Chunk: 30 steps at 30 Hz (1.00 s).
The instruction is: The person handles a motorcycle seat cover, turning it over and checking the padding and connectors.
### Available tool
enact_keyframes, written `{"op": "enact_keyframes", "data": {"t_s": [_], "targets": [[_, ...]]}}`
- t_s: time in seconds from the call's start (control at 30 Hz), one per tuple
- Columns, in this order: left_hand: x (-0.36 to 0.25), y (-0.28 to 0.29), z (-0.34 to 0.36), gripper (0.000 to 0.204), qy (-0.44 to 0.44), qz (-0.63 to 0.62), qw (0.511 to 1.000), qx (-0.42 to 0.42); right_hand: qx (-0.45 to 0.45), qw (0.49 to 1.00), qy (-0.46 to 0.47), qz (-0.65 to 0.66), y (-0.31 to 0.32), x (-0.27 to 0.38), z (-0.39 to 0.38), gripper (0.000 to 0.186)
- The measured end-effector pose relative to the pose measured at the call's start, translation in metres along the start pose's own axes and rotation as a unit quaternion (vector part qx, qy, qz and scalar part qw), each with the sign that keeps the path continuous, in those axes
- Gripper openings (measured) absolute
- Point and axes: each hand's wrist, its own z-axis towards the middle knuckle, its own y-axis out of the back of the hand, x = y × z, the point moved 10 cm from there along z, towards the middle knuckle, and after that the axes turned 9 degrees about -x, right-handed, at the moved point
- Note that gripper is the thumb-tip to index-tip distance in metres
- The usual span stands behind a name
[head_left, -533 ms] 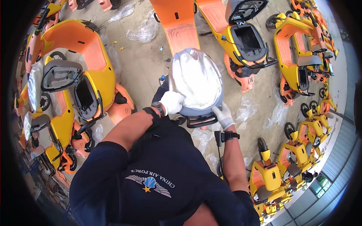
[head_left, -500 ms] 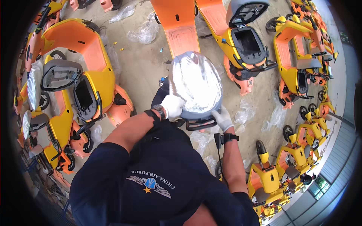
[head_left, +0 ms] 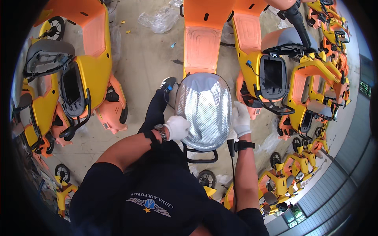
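Note:
A silver, quilted seat cover (head_left: 204,114) lies over the scooter seat in front of me, and a grey patch shows at its far end. My left hand (head_left: 178,127), in a white glove, is closed at the cover's left edge with the fingers curled. On the opposite side, my white-gloved right hand (head_left: 241,120) is closed along the cover's right edge; its fingertips are partly hidden. Below the seat a black rear grab rail (head_left: 201,158) sticks out toward me. The scooter's orange footboard (head_left: 202,45) stretches away beyond the seat.
Yellow and orange scooters with raised seats stand to the left (head_left: 92,74) and right (head_left: 250,67), their storage boxes exposed. More scooters (head_left: 287,173) line the right side. Clear plastic wrapping (head_left: 159,19) lies on the floor. A blue connector (head_left: 169,87) hangs near my shoe.
Both hands have moved from the seat's near end up along its sides. The cover now sits more evenly over the seat. My view has shifted, bringing more of the footboard into sight.

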Motion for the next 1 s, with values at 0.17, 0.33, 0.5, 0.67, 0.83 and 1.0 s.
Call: {"op": "enact_keyframes", "data": {"t_s": [0.17,0.33,0.5,0.67,0.83,1.0], "targets": [[0.098,0.118,0.028,0.017,0.144,-0.196,0.889,-0.388,0.135,0.987,0.084,-0.035,-0.060,0.016,0.092,0.026],[0.153,0.097,0.103,0.027,0.180,-0.174,0.938,-0.240,0.234,0.964,0.093,-0.088,-0.112,0.009,0.128,0.030],[0.152,0.078,0.158,0.032,0.097,-0.230,0.960,-0.125,0.435,0.893,-0.116,0.027,-0.151,-0.021,0.129,0.039],[0.157,0.070,0.189,0.033,0.090,-0.277,0.957,0.021,0.519,0.847,-0.114,-0.036,-0.166,-0.007,0.142,0.037],[0.146,0.076,0.200,0.031,0.080,-0.261,0.960,0.054,0.526,0.850,-0.024,-0.015,-0.178,0.000,0.146,0.036],[0.141,0.077,0.208,0.031,0.061,-0.277,0.955,0.082,0.536,0.842,-0.047,-0.027,-0.185,0.003,0.151,0.023]]}}
